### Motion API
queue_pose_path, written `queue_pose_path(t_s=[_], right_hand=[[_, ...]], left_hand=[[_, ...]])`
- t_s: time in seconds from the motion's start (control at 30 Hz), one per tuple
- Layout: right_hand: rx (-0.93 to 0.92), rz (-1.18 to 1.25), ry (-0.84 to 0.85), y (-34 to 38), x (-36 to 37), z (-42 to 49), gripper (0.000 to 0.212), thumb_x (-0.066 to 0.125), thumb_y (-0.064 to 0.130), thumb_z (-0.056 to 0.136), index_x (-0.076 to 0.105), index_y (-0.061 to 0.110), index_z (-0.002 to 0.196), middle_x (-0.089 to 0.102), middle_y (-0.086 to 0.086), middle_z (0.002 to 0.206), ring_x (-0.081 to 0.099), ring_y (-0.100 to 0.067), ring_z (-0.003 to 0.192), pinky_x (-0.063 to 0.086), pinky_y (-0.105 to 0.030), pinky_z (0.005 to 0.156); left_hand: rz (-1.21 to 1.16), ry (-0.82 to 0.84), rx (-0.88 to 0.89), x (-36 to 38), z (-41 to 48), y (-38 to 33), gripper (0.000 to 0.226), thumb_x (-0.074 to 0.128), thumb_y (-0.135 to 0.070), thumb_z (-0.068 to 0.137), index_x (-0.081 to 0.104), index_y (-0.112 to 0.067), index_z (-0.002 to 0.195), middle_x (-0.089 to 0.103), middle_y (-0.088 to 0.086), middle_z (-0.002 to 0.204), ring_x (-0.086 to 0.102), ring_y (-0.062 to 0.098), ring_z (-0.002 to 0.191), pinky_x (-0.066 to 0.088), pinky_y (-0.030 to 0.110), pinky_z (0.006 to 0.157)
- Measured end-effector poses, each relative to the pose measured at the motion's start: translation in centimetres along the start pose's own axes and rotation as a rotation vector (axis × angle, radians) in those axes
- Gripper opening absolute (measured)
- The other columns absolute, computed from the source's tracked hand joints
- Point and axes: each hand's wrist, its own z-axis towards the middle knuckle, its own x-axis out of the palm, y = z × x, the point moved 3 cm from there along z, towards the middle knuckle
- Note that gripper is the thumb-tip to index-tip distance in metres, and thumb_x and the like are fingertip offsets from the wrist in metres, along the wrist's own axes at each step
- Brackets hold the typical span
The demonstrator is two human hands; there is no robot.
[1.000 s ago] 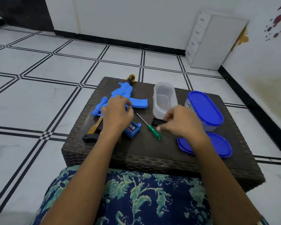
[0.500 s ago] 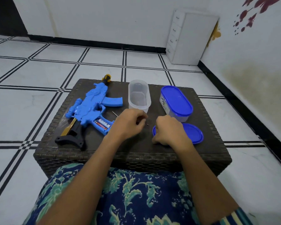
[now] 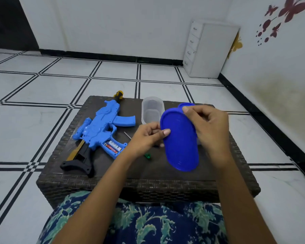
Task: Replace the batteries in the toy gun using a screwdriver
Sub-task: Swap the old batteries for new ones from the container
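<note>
Now the left hand (image 3: pixel 146 138) and right hand (image 3: pixel 209 127) are pinching the lid (image 3: pixel 180 138) above the bench (image 3: pixel 113 173), while the gun (image 3: pixel 99 131), likely light stiff plastic best held mid-body, is lying leftward, batteries (image 3: pixel 112 146) exposed.

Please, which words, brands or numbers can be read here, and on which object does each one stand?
No text is legible.
On the batteries in the open compartment of the toy gun: red and white printed labels, too blurred to read.
On the blue lid: faint raised marks, too small to read.
On the wall stickers: butterflies, no words.
</note>
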Motion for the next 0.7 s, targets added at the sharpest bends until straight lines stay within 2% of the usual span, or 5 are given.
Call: queue_pose_path(t_s=[0.13, 0.27, 0.4, 0.6, 0.7], right_hand=[[0.221, -0.007, 0.113, -4.2, 1.0, 0.0, 0.023, 0.072, 0.039, 0.087, 0.074, 0.016, 0.093, 0.073, 0.004, 0.083, 0.069, -0.014, 0.082, 0.056, -0.030, 0.070], [0.320, -0.092, 0.263, -6.9, 2.9, -0.7, 0.009, 0.073, 0.023, 0.088, 0.071, 0.014, 0.089, 0.063, -0.007, 0.064, 0.063, -0.018, 0.059, 0.060, -0.037, 0.058], [0.404, 0.040, 0.111, -7.5, 4.5, 0.4, 0.014, 0.074, 0.017, 0.087, 0.072, 0.007, 0.096, 0.076, -0.005, 0.074, 0.073, -0.021, 0.061, 0.061, -0.041, 0.073], [0.524, 0.065, -0.006, -7.3, 7.0, 3.8, 0.014, 0.075, 0.018, 0.086, 0.073, 0.016, 0.073, 0.070, 0.010, 0.073, 0.074, -0.018, 0.061, 0.062, -0.036, 0.074], [0.554, 0.002, -0.007, -7.4, 8.3, 4.8, 0.022, 0.074, 0.020, 0.088, 0.071, 0.007, 0.070, 0.072, -0.002, 0.070, 0.071, -0.015, 0.056, 0.060, -0.027, 0.063]], left_hand=[[-0.124, -0.288, 0.024, -1.9, 1.3, -0.8, 0.017, 0.061, -0.019, 0.093, 0.067, -0.003, 0.092, 0.066, 0.012, 0.076, 0.049, 0.014, 0.049, 0.042, 0.023, 0.049], [-0.171, -0.477, 0.024, -3.9, 3.1, -1.8, 0.027, 0.068, -0.019, 0.089, 0.068, 0.003, 0.104, 0.065, 0.009, 0.075, 0.047, 0.007, 0.046, 0.038, 0.018, 0.045], [-0.208, -0.506, 0.015, -4.8, 4.8, -1.3, 0.031, 0.074, -0.013, 0.083, 0.066, -0.002, 0.111, 0.071, 0.006, 0.086, 0.066, 0.008, 0.070, 0.049, 0.017, 0.054], [0.313, -0.630, 0.068, -5.8, 4.5, -0.3, 0.033, 0.073, -0.022, 0.085, 0.069, -0.012, 0.116, 0.069, -0.003, 0.074, 0.066, 0.003, 0.068, 0.047, 0.009, 0.052], [0.454, -0.682, 0.133, -6.2, 4.1, -0.2, 0.034, 0.070, -0.025, 0.087, 0.068, -0.013, 0.119, 0.069, -0.002, 0.076, 0.065, 0.006, 0.072, 0.048, 0.009, 0.057]])
